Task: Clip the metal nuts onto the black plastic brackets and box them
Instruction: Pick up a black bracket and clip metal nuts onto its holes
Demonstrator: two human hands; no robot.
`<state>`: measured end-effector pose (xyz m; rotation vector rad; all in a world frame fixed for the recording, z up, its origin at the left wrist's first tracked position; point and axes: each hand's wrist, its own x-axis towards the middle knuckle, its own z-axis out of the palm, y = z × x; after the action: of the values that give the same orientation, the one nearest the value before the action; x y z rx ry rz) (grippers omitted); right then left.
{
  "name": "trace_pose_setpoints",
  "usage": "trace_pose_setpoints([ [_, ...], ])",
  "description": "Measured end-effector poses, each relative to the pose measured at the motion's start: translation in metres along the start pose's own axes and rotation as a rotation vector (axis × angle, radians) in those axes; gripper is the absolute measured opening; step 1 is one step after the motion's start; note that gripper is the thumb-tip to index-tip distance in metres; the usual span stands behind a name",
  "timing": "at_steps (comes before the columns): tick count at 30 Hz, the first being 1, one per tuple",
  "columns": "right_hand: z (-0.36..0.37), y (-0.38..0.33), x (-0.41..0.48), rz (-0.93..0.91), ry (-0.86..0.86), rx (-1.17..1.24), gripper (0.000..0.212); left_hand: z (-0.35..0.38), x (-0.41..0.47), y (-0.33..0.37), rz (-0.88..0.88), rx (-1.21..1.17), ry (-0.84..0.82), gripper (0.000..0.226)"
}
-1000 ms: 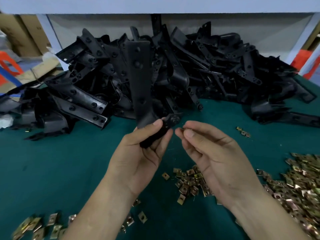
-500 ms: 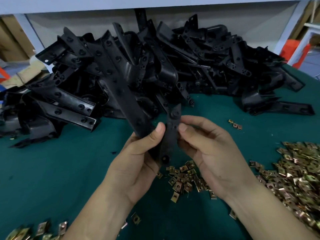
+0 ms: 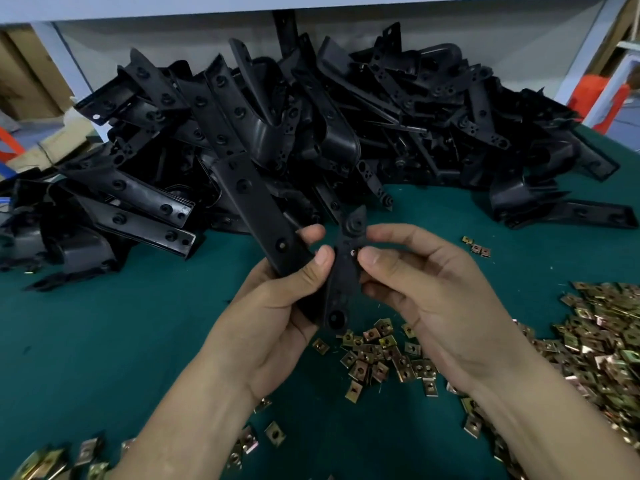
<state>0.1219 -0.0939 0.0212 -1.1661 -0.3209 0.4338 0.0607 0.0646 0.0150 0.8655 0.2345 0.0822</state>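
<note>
Head view: the bracket is held up over the counter, in front of the pile of other brackets. Its long arm slants up to the left and its short arm points down between the two hands. It looks light and stiff, moulded plastic with smooth faces, so it should take a firm pinch without bending. The best hold seems to be at the bend, which leaves the short arm's edge free for clipping. The nut, a small glint at that edge, looks thin, light and easy to drop. The left hand has its fingers curled round the bracket at the bend, thumb on the front. The right hand pinches thumb and forefinger narrowly at the short arm's edge, on the nut as far as can be seen. Loose nuts lie below on the counter, with a larger heap to the right.
</note>
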Motion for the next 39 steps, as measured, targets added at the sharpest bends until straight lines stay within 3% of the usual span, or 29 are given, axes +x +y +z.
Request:
trace_pose_setpoints([
  [6,0.001,0.005,-0.001,0.045,0.004,0.02,0.04,-0.003,-0.002,0.0,-0.027,0.16,-0.088,0.016],
  [11,0.007,0.006,-0.003,0.031,-0.045,-0.046,0.037,-0.009,0.0,0.003,-0.017,0.062,-0.172,0.023],
  [14,0.001,0.006,-0.001,0.005,0.001,-0.439,0.019,-0.013,0.003,0.008,0.065,-0.036,-0.165,0.023],
  [17,-0.01,0.008,0.0,-0.027,-0.225,-1.062,0.003,-0.021,0.006,0.016,0.12,-0.093,-0.117,0.021],
  [19,-0.012,0.011,-0.003,0.027,-0.343,-1.282,0.011,-0.026,0.007,0.018,0.133,-0.09,-0.09,0.023],
  [21,-0.01,0.015,-0.003,0.026,-0.348,-1.362,0.022,-0.029,0.009,0.018,0.123,-0.072,-0.075,0.026],
  [26,0.002,0.03,-0.005,-0.182,-0.294,-1.394,0.035,-0.034,0.013,0.015,0.088,-0.083,-0.1,0.028],
  [32,0.01,0.043,-0.009,-0.258,-0.301,-1.343,0.005,-0.036,0.013,0.014,0.092,-0.09,-0.108,0.027],
  [34,0.011,0.043,-0.009,-0.246,-0.234,-1.187,0.012,-0.037,0.014,0.014,0.089,-0.105,-0.106,0.028],
  [39,0.012,0.027,-0.006,-0.068,-0.078,-0.495,0.011,-0.039,0.014,0.015,0.084,-0.129,-0.115,0.031],
])
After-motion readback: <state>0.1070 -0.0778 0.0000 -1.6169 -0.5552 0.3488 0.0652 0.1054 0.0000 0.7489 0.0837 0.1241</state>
